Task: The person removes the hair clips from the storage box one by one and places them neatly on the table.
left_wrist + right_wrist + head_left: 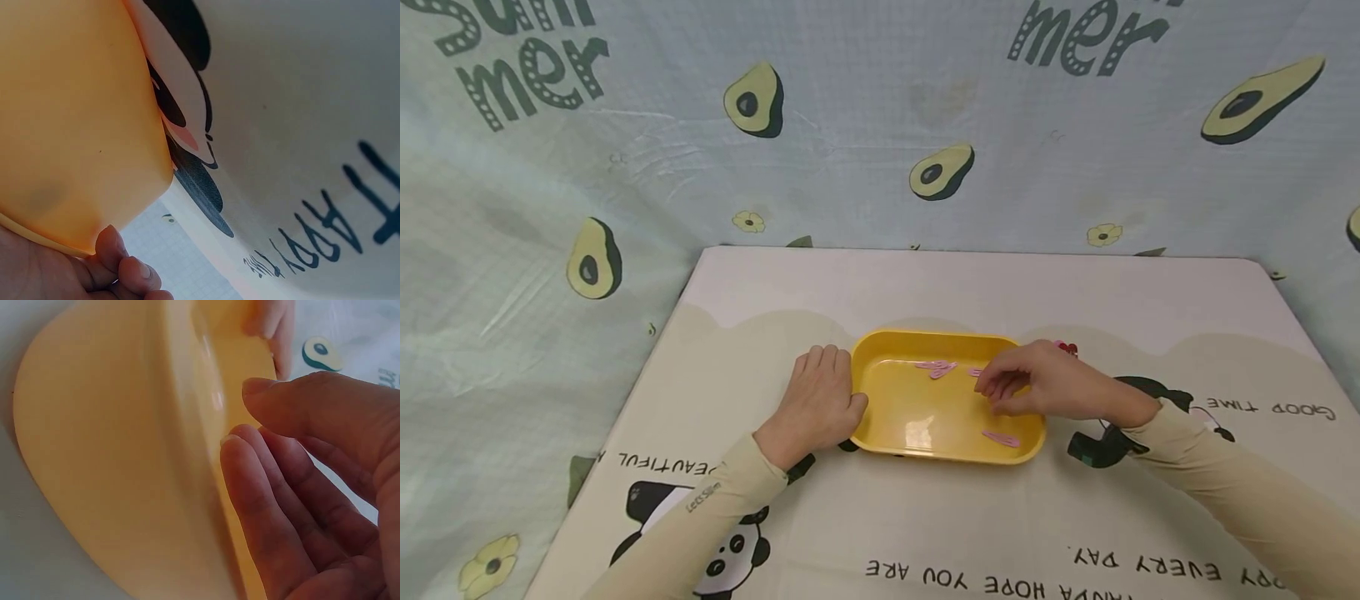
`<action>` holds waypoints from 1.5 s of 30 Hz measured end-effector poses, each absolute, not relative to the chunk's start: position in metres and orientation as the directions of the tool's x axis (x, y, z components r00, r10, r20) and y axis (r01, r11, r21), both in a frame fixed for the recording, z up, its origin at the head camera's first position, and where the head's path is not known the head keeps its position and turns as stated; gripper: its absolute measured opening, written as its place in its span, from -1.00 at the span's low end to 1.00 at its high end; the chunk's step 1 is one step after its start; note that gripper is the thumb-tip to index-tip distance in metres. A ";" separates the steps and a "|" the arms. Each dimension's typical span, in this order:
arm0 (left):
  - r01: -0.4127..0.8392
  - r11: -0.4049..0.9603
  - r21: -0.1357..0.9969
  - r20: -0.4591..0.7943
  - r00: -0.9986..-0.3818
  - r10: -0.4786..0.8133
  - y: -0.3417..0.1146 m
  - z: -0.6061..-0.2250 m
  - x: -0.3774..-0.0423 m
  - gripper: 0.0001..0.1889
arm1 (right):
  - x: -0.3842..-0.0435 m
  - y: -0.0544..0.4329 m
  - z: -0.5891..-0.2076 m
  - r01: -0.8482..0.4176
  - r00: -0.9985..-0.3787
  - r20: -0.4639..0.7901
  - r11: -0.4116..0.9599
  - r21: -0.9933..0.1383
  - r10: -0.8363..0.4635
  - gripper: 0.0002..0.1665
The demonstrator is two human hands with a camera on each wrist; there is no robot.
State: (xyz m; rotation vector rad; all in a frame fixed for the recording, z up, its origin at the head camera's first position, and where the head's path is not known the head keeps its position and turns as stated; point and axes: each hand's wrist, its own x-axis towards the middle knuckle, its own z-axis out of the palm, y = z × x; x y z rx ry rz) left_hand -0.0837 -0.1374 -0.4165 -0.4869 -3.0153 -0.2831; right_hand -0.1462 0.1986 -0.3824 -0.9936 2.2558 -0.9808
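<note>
A yellow tray (917, 417) lies on the table with several pink hair clips in it. Some of these clips (936, 367) lie together near the far side, and a single clip (1002, 438) rests by the near right corner. My left hand (820, 400) grips the tray's left end; in the left wrist view its fingertips (111, 240) curl at the rim. Over the tray's right part hovers my right hand (1037, 383), fingers bent downward. The right wrist view shows its thumb (269, 403) apart from the fingers, nothing visible between them. Another pink clip (975, 372) shows beside these fingertips.
Just past my right hand is a small red and pink thing (1067, 348), partly hidden by it. The table cover (760, 292) bears panda prints and lettering. Behind the table hangs a pale curtain (850, 108) with avocado prints.
</note>
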 end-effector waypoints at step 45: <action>0.324 0.934 0.151 0.115 -0.944 0.309 -0.138 -0.418 -0.085 -0.81 | -0.161 0.172 -0.393 -0.627 -0.337 -0.330 0.472 -0.620 -0.882 -0.72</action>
